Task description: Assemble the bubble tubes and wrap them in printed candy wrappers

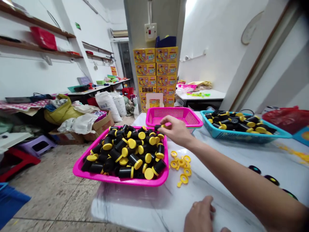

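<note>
- From my feed, the black cylinder (157, 127) is at the pink basket's (154, 182) far right corner, pinched between the right hand's (177, 131) fingertips.
- Capped cylinders (126, 172) fill that basket.
- Yellow rings (184, 176) lie beside it.
- Left hand (199, 216) cropped; I can't tell its grip.

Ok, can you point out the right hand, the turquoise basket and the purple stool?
Right hand (178, 131), head view: back of the hand.
Turquoise basket (241, 137), head view: front wall.
Purple stool (38, 144), head view: seat.
</note>
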